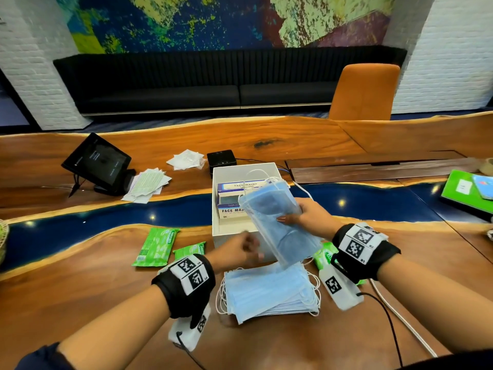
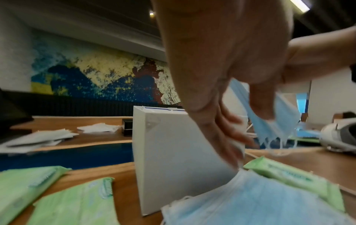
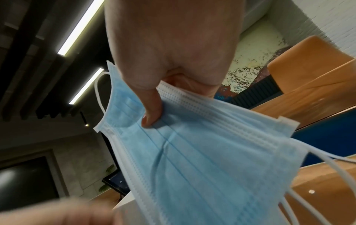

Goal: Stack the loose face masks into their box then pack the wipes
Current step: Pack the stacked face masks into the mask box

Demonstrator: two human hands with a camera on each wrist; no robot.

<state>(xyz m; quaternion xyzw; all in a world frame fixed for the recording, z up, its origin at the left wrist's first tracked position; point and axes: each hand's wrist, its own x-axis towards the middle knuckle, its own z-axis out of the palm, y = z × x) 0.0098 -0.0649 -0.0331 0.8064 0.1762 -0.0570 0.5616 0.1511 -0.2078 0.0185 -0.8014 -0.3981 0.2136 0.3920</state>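
While the right hand (image 1: pixel 306 217) pinches a bundle of masks (image 1: pixel 277 222) above the white box (image 1: pixel 234 236) at frame centre, thumb (image 3: pixel 152 112) pressed on top, the left hand (image 1: pixel 237 252) hovers low beside it, blurred, its grip loosely curled round nothing. More masks (image 1: pixel 269 292) lie stacked on the desk (image 1: pixel 106 284) below; wipes (image 1: pixel 156 247) sit lower left.

Black wrist straps (image 1: pixel 186 287) with white square-code tags; white camera pods (image 1: pixel 340 288) beneath, thin black cables trailing; dark sleeve, perhaps navy, behind left strap.
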